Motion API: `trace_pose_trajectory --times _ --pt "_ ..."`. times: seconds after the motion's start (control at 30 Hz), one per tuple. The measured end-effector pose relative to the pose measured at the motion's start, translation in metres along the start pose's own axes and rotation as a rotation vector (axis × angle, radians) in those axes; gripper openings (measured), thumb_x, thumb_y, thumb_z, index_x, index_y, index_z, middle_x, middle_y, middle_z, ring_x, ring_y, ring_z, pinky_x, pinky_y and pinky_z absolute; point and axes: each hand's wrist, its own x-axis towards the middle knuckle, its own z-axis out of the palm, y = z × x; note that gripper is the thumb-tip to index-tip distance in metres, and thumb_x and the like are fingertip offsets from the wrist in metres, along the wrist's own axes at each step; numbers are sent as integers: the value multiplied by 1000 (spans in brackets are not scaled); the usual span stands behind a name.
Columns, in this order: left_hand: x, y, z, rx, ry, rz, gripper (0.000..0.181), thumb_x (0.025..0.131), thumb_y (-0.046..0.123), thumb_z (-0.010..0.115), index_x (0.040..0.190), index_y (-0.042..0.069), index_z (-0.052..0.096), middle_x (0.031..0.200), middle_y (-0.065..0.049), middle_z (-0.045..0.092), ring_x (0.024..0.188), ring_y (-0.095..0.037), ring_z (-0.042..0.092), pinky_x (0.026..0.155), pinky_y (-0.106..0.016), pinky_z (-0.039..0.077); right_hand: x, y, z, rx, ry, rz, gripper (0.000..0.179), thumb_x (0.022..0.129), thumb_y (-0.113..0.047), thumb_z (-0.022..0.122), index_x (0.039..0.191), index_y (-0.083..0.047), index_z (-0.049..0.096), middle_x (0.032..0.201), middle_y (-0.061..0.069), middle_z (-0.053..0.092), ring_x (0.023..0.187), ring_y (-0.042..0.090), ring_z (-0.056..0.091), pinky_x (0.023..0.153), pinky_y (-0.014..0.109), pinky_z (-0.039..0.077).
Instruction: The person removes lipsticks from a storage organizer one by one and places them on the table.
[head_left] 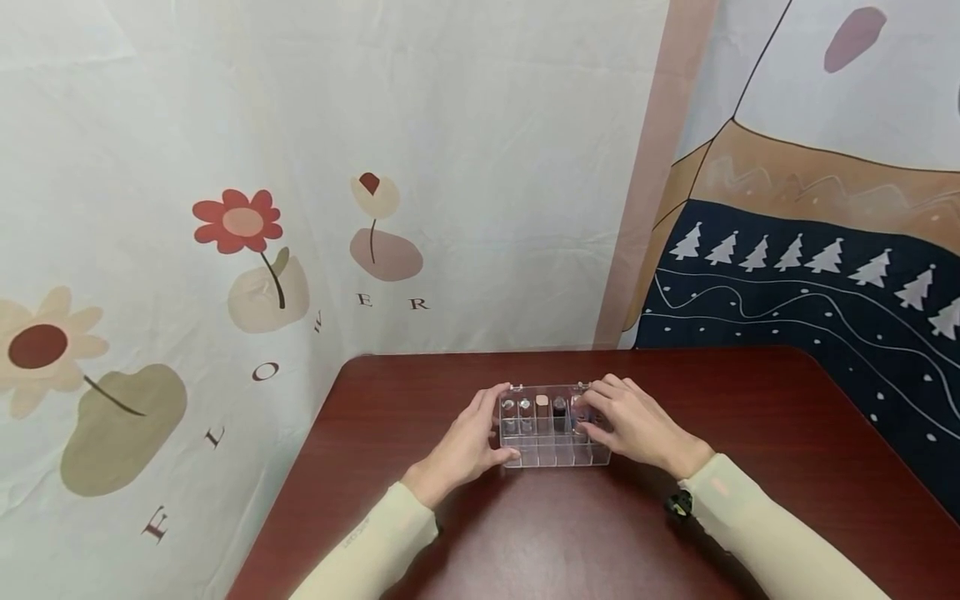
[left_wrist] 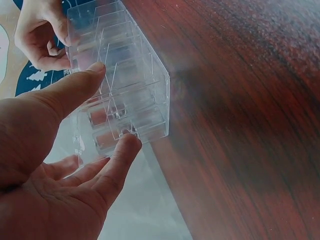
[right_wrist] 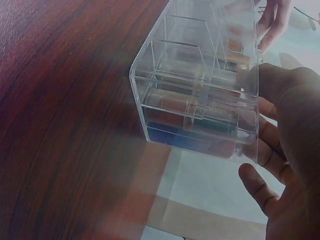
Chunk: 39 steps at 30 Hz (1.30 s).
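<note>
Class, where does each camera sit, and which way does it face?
Head: on the head, facing forward and down at the clear organizer and table; left hand, right hand and sleeves show.
Left wrist: on that wrist, facing the organizer's left end; left hand close, right hand beyond.
Right wrist: on that wrist, facing its right end; right hand close, left hand beyond.
Both wrist views share the organizer and table.

dark letters (head_left: 256, 373) spelling flower, on pale cloth (head_left: 487, 167)

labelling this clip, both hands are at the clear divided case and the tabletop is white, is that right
The tabletop is not white but dark reddish-brown, as the head view shows. The left hand and right hand are indeed at the clear divided case.
</note>
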Motion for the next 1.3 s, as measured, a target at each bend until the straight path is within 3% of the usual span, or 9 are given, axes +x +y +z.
trace_pose_trajectory --times 0.5,0.9,1.3 --pt "3 -1 -3 -110 -27 7 107 90 6 102 175 4 37 166 -24 55 121 -38 81 95 -43 72 2 -1 -7 23 -25 31 28 95 -26 99 119 -19 85 109 -6 79 101 14 65 90 42 57" --pt "0 -2 -2 -86 -32 -11 107 90 8 102 175 6 38 167 -21 55 118 -31 80 93 -39 72 4 -3 -20 67 16 49 30 95 -22 99 122 -14 87 112 -3 81 103 15 69 90 42 59" --pt "-1 -2 -2 -100 -35 -20 108 90 8 102 176 5 37 168 -23 54 117 -36 81 93 -40 72 9 -3 -37 87 63 59 36 92 -17 101 125 -15 86 116 -1 82 106 15 69 91 44 63"
